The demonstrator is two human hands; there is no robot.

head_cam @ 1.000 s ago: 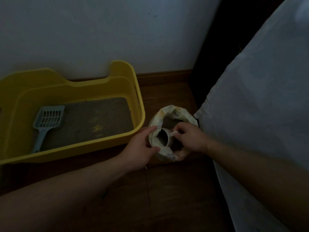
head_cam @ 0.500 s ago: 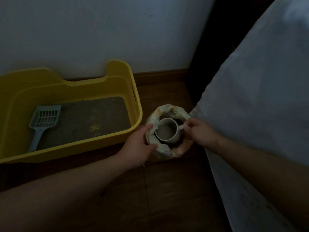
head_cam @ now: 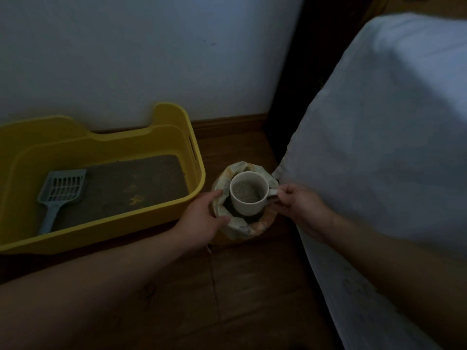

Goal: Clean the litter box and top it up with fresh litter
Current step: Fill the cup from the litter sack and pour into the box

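A yellow litter box [head_cam: 194, 178] stands on the floor by the wall, with grey litter [head_cam: 131, 183] spread over its bottom. A pale blue slotted scoop [head_cam: 62, 193] lies inside on the left. Right of the box sits an open litter bag [head_cam: 240, 227] with its top rolled down. My right hand [head_cam: 298, 205] pinches the handle of a white mug [head_cam: 249, 194], which is upright and holds grey litter, just above the bag's opening. My left hand [head_cam: 202, 218] grips the bag's left rim.
A bed with a white sheet [head_cam: 379, 147] fills the right side, close to the bag. The floor [head_cam: 252, 286] is dark wood, with a wooden skirting board [head_cam: 227, 123] under the white wall. A dark gap lies between bed and wall.
My right hand has lifted the mug out of the bag, turned it upright and raised it with litter inside. My left hand has kept its hold on the bag's rim.
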